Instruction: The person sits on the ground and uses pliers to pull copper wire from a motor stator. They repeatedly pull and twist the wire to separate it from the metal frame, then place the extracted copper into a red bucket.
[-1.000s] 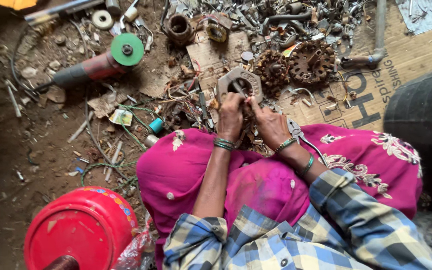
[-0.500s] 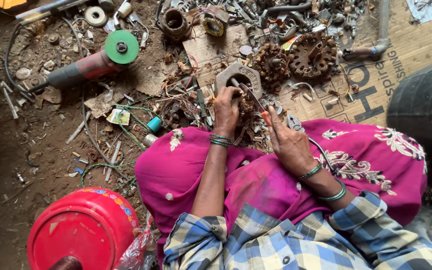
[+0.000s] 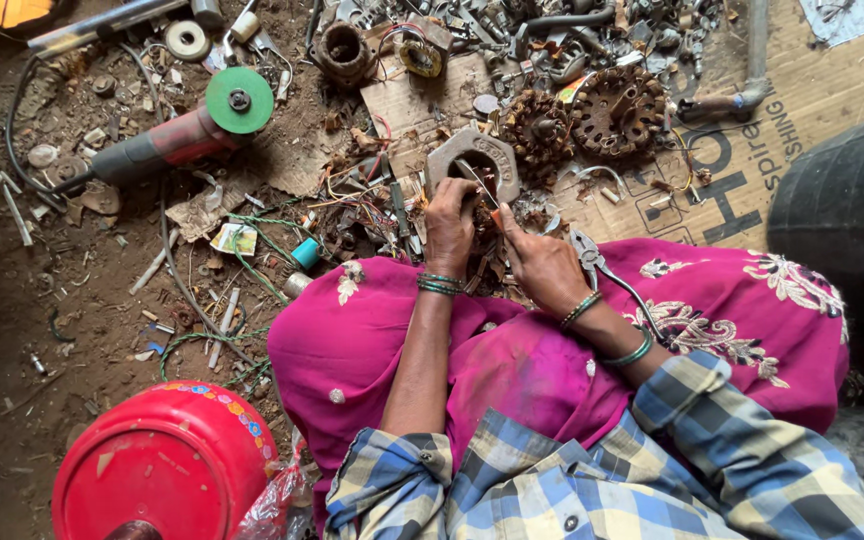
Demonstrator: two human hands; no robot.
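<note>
A grey metal motor part with a round hole stands on the ground in front of my knees, with copper wire spilling from it. My left hand rests on its lower left edge and grips it. My right hand is closed around a thin screwdriver whose tip reaches into the part's hole. Both wrists carry green bangles. A bright pink embroidered cloth covers my lap below the hands.
A red angle grinder with a green disc lies to the far left. Rusty rotors, scrap and wire litter the cardboard. Pliers rest on the cloth. A red container stands near left, a black tyre at right.
My right hand pulled back toward my lap, then came forward to the part again with the screwdriver. The left hand stayed on the metal part.
</note>
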